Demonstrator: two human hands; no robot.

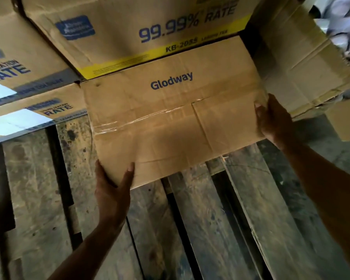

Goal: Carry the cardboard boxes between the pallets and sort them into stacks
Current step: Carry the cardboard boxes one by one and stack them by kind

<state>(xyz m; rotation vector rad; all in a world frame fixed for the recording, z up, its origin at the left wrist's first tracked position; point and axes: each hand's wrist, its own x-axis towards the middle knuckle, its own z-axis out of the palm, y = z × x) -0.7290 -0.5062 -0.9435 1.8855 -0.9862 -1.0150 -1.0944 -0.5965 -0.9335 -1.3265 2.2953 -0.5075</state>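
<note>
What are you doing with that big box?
A person holds a taped cardboard box marked Glodway in both hands. The left hand grips its near corner, and the right hand grips its right edge. The box is over a wooden pallet, its far side against a yellow-striped box in the stack behind. More printed boxes sit to the left.

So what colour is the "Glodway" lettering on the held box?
Dark blue, on the plain brown box; clearest in the head view.
</note>
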